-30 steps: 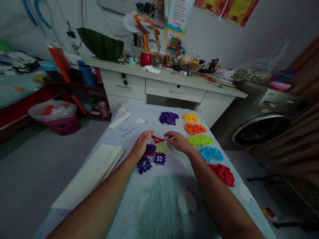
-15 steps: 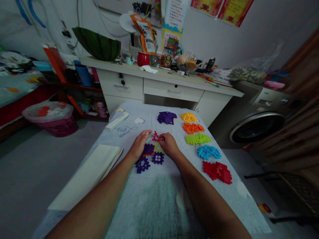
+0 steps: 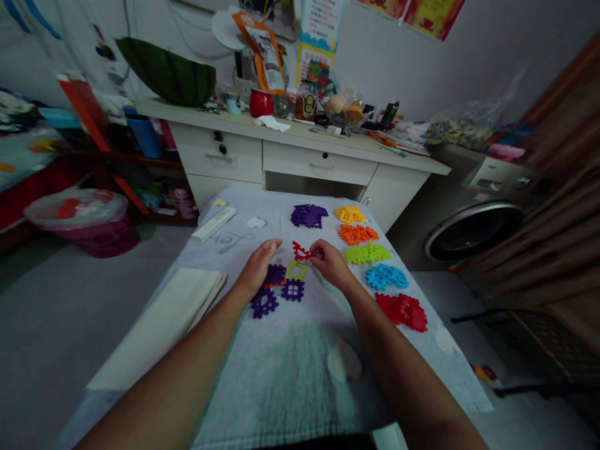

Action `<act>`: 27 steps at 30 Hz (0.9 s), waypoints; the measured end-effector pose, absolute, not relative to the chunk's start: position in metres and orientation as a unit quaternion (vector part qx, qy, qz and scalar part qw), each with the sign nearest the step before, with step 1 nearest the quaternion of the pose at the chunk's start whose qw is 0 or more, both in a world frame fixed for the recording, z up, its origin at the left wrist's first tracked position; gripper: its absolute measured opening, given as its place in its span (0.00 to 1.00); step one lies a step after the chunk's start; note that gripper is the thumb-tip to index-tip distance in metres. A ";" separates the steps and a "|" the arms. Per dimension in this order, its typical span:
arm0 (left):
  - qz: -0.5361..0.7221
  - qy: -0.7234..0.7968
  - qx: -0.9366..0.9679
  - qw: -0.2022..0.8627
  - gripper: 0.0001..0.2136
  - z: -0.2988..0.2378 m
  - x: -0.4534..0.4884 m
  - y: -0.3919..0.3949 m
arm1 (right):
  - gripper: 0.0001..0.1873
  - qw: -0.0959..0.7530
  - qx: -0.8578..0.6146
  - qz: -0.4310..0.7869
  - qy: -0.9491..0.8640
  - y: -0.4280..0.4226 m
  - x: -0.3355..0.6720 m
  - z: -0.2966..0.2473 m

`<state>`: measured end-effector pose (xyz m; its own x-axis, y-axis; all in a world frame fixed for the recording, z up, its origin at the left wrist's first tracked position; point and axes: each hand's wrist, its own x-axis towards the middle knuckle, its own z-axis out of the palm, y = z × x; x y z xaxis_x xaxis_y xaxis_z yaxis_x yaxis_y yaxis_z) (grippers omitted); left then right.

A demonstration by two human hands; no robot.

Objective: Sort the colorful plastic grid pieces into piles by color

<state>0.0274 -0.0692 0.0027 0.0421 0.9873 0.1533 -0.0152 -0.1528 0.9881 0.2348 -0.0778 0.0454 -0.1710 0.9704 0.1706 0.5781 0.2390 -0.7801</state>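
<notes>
My right hand (image 3: 332,261) pinches a red triangular interlocking plastic tile (image 3: 300,252) by its right corner, just above the cloth. My left hand (image 3: 259,267) rests to the left with its fingers stretched out and nothing visible in them. Beside it lies a solid purple tile (image 3: 274,275) with orange showing along its lower edge. Below the red tile is a yellow-green ring-shaped tile (image 3: 296,270). A purple window-pattern tile (image 3: 293,290) and another purple tile with a cut-out (image 3: 264,303) lie nearer to me.
Tile piles sorted by colour lie ahead and right: purple (image 3: 309,216), yellow (image 3: 350,214), orange (image 3: 358,234), lime (image 3: 368,252), blue (image 3: 387,277), red (image 3: 402,311). At left are a white box (image 3: 214,224) and folded cloth (image 3: 159,328). A cluttered desk (image 3: 225,156) stands behind.
The red tile and my right hand have shifted a little rightward relative to the left hand, showing more of the yellow-green tile. The whole view has also shifted slightly.
</notes>
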 end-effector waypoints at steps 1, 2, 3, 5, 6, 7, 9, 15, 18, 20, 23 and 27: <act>0.530 0.444 0.545 0.474 0.28 0.001 0.027 -0.068 | 0.07 0.336 -0.544 0.290 -0.712 -0.084 0.241 0.048; 0.531 0.444 0.545 0.473 0.28 0.000 0.027 -0.068 | 0.06 0.330 -0.542 0.290 -0.716 -0.090 0.248 0.051; 0.531 0.443 0.545 0.473 0.28 -0.001 0.026 -0.067 | 0.06 0.323 -0.542 0.288 -0.721 -0.097 0.256 0.053; 0.532 0.439 0.546 0.476 0.29 -0.004 0.026 -0.065 | 0.06 0.311 -0.549 0.274 -0.726 -0.111 0.275 0.057; 0.534 0.436 0.545 0.477 0.29 -0.005 0.026 -0.065 | 0.06 0.307 -0.556 0.264 -0.726 -0.118 0.285 0.059; 0.535 0.434 0.545 0.478 0.29 -0.006 0.026 -0.064 | 0.07 0.303 -0.565 0.254 -0.724 -0.125 0.297 0.061; 0.537 0.433 0.545 0.477 0.28 -0.007 0.026 -0.063 | 0.08 0.301 -0.583 0.237 -0.717 -0.138 0.319 0.066; 0.536 0.429 0.543 0.483 0.28 -0.008 0.026 -0.062 | 0.09 0.289 -0.627 0.235 -0.684 -0.172 0.366 0.075; 0.537 0.430 0.538 0.487 0.28 -0.007 0.026 -0.062 | 0.09 0.267 -0.636 0.261 -0.675 -0.184 0.375 0.074; 0.536 0.431 0.536 0.489 0.28 -0.007 0.027 -0.063 | 0.11 0.254 -0.645 0.280 -0.665 -0.190 0.379 0.072; 0.535 0.431 0.537 0.490 0.27 -0.007 0.027 -0.063 | 0.12 0.243 -0.654 0.262 -0.667 -0.196 0.386 0.071; 0.533 0.432 0.539 0.488 0.28 -0.009 0.026 -0.061 | 0.12 0.189 -0.659 0.163 -0.709 -0.199 0.398 0.073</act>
<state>0.0260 -0.0614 -0.0087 0.0582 0.9864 0.1535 -0.0540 -0.1504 0.9872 0.3982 -0.1993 0.0726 -0.0588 0.9968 0.0533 0.8734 0.0772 -0.4809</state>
